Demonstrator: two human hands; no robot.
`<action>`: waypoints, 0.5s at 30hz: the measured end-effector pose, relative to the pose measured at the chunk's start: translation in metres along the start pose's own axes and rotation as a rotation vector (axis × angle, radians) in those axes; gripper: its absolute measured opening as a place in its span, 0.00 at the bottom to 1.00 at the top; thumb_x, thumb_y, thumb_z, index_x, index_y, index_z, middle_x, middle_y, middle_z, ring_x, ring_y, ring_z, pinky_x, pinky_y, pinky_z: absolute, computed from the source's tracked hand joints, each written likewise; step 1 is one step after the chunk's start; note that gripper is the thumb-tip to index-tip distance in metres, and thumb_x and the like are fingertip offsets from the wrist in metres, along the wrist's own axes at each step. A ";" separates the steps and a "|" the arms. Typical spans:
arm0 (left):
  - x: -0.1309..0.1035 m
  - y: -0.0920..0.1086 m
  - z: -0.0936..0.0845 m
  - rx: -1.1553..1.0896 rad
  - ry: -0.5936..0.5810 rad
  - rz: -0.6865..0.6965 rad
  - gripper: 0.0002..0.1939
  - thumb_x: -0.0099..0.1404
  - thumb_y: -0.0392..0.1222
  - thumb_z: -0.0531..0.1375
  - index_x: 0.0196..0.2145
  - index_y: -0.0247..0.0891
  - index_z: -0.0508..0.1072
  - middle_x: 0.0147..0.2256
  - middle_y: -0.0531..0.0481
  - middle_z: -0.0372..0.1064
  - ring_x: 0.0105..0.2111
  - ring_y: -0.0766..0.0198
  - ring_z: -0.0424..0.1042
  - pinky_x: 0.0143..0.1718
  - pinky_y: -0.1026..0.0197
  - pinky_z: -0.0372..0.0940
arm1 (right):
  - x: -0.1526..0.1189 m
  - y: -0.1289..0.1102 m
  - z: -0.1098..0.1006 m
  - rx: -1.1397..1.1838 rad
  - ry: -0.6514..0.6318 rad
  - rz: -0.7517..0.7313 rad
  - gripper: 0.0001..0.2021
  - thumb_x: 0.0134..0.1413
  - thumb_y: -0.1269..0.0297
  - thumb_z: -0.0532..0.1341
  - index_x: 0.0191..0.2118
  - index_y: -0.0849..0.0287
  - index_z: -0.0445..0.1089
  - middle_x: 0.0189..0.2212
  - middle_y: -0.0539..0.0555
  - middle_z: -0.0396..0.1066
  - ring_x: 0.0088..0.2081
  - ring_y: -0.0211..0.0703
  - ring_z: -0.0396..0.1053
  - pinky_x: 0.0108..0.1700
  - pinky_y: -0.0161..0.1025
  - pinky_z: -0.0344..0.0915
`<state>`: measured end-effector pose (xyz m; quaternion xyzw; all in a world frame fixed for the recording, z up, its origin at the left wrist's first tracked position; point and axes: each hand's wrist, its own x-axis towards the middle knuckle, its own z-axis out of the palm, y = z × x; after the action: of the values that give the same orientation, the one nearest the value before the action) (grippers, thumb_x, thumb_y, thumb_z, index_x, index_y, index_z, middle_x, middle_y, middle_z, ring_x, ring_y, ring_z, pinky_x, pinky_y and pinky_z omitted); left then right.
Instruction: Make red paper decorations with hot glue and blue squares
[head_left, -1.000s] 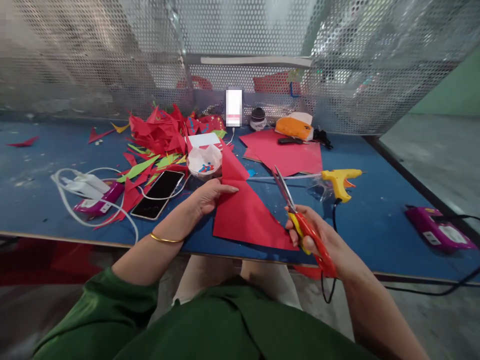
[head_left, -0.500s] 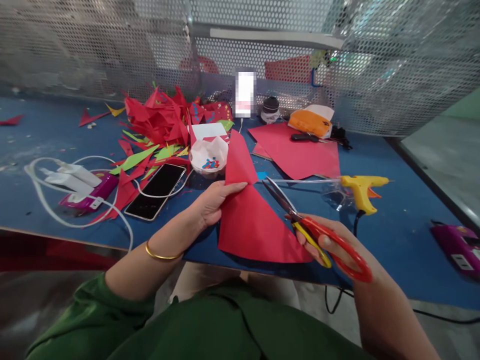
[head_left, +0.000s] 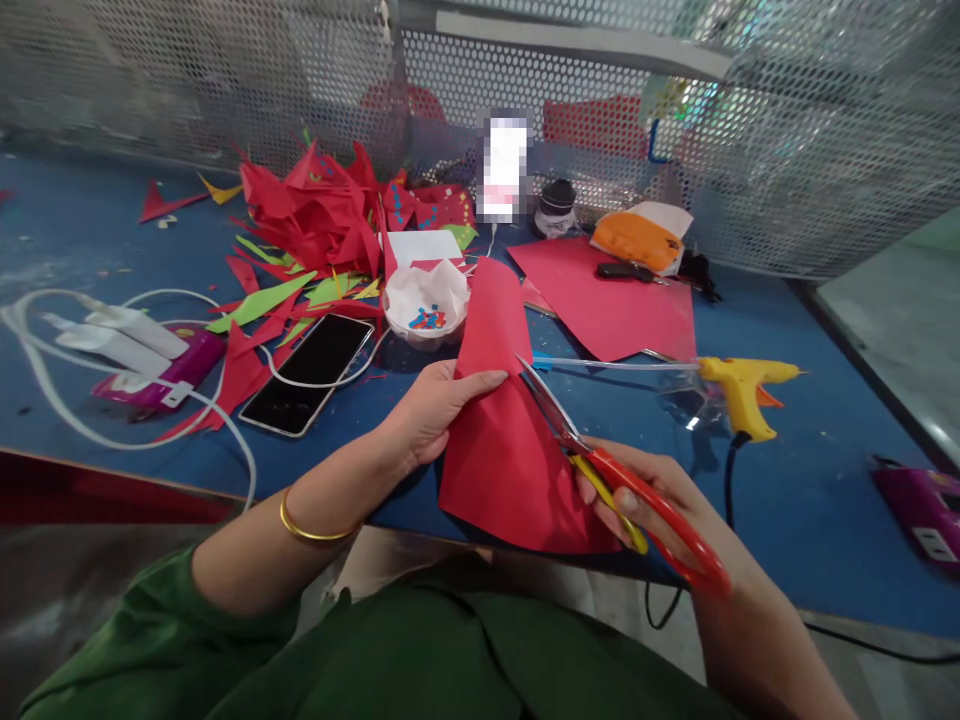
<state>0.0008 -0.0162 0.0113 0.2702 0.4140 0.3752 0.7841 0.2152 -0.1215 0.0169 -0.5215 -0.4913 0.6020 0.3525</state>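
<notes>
My left hand (head_left: 439,410) grips a large piece of red paper (head_left: 491,470) by its left edge, thumb on top and fingers underneath. The paper stands up off the table, curved, its upper part leaning away from me. In my right hand (head_left: 652,490) are scissors (head_left: 555,415) with one red and one yellow handle. Their blades lie along the paper's right side, the tip near my left thumb. Whether the blades are cutting into the paper I cannot tell. The right fingers are partly hidden behind the handles and paper.
Beyond my hands are a white paper-lined bowl (head_left: 427,300) of small coloured bits and a heap of red paper scraps (head_left: 315,210). A phone (head_left: 309,375) and white cables (head_left: 67,400) lie left. A yellow glue gun (head_left: 746,390), red sheets (head_left: 622,310) and a black-handled cutter (head_left: 626,271) are right.
The scissors have come in closer over the paper, their blades nearer together. The paper's right side has curled, and its narrow notch no longer shows. The view has shifted slightly.
</notes>
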 end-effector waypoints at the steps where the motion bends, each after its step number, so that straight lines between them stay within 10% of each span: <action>1: 0.000 0.000 0.000 0.005 -0.004 0.000 0.04 0.60 0.32 0.66 0.34 0.30 0.78 0.32 0.41 0.80 0.28 0.61 0.78 0.34 0.62 0.74 | 0.001 0.001 -0.001 0.008 -0.009 0.012 0.27 0.50 0.43 0.66 0.49 0.57 0.74 0.25 0.49 0.64 0.22 0.33 0.57 0.23 0.33 0.55; 15: 0.000 -0.004 -0.004 0.053 -0.046 -0.005 0.08 0.55 0.35 0.69 0.34 0.31 0.79 0.31 0.41 0.80 0.29 0.59 0.78 0.36 0.59 0.74 | 0.009 -0.002 -0.003 -0.062 -0.073 0.020 0.25 0.53 0.46 0.65 0.49 0.59 0.73 0.20 0.46 0.60 0.20 0.32 0.54 0.21 0.32 0.52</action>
<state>-0.0009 -0.0179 0.0061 0.2983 0.4061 0.3559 0.7871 0.2164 -0.1118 0.0164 -0.5148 -0.5171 0.6086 0.3117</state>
